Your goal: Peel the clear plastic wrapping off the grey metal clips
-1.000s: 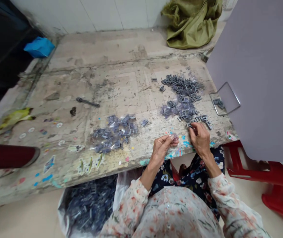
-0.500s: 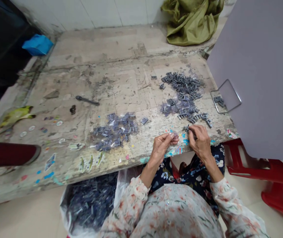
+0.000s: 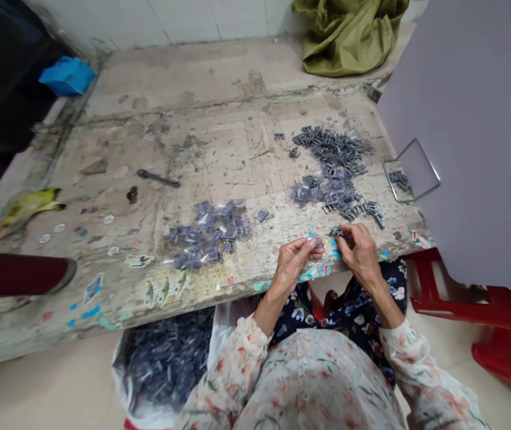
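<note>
2 floral-print sleeves extend over dark flowered trousers, with a white sack of dark, plastic-wrapped pieces below the table at left and a red stool at right. At the table's near edge, the left hand pinches a small clear bag between thumb and fingers, while the right hand, near it, has its fingertips closed on a small gray part — whether that part touches the tabletop cannot be told. Colored stickers dot the wood along the edge. A dark red flask is cut off at the left of the view; between it and the left hand spreads a heap of bagged parts, with 1 bagged part lying just beside the heap. Beyond the right hand, a pile of clear bags mixed with gray parts meets a larger pile of loose gray parts. At right, a metal wire loop borders a gray panel. A dark rod lies farther left. At the back — a blue object at left, an olive cloth bunched at right, and a pale wall.
</note>
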`<state>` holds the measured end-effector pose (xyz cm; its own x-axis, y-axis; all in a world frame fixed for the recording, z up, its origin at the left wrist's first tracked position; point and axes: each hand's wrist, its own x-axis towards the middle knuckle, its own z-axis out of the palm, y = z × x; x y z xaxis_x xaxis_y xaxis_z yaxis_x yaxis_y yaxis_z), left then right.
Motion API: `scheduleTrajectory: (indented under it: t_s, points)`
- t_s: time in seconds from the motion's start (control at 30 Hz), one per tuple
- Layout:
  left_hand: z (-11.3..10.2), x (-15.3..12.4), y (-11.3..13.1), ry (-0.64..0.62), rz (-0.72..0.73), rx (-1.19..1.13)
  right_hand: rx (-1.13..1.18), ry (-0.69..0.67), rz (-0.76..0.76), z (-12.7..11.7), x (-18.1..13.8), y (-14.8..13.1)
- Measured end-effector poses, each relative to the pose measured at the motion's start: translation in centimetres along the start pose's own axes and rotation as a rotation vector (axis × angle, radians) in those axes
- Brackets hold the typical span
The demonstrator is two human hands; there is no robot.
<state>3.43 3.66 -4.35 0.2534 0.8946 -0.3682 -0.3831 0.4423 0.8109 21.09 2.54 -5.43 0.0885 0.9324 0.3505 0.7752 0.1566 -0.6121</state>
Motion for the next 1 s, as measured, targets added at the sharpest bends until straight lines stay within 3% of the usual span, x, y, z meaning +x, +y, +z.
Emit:
scheduleTrajectory:
  t_s: [0.17,0.37,0.53,0.77,1.0]
  points:
    - [-0.1,0.1,-0.1,-0.010,-0.001,0.007,0.067,-0.017,0.006,-0.3,-0.5,-0.3]
    - [0.0,0.0,0.0,-0.003,-0.001,0.012,0.112,0.078,0.059,-0.1,-0.3,-0.7]
    - [0.0,-0.1,0.0,-0.009,0.004,-0.008,0.109,-0.027,-0.101,-0.2,-0.6,-1.4]
    - [0.0,0.1,-0.2,-0.005,0.000,-0.030,0.138,0.015,-0.015,-0.4,-1.2,-1.1]
    - [-0.1,0.0,-0.2,-0.036,0.013,-0.027,0.113,-0.077,-0.086,0.4,0.1,-1.9]
